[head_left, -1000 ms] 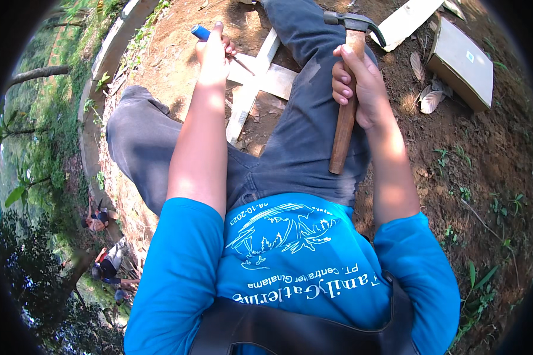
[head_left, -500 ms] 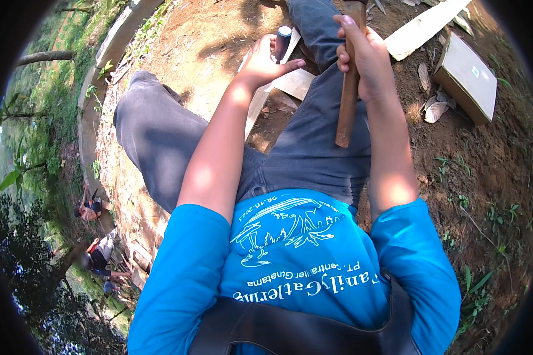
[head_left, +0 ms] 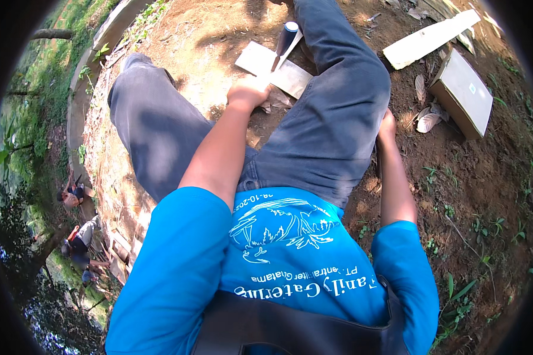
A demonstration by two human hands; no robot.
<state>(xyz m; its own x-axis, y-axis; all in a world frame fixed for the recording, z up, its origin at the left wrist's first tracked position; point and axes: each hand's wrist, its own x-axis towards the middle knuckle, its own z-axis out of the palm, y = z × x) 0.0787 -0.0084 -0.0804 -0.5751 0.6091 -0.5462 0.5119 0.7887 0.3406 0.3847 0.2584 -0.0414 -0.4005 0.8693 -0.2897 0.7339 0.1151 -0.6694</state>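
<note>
I sit on bare soil with my legs in grey trousers stretched out. My left hand [head_left: 251, 93] rests knuckles-up on the ground between my thighs, fingers curled, at the near edge of a flat white wooden piece [head_left: 256, 58]. A chisel [head_left: 285, 41] with a dark handle and blue cap lies on that piece, just beyond the hand and apart from it. My right hand [head_left: 388, 125] is down beside my right thigh, largely hidden behind the leg. I see no hammer.
A white plank [head_left: 429, 38] lies at the far right. A flat grey-brown block [head_left: 465, 92] sits next to dry leaves [head_left: 423, 115]. A stone kerb [head_left: 100, 41] edges the left side. Other people [head_left: 80, 242] crouch below, far left.
My left hand dropped from the raised position onto the ground by the white piece. My right hand lowered the hammer and went down beside my thigh; the hammer is out of sight.
</note>
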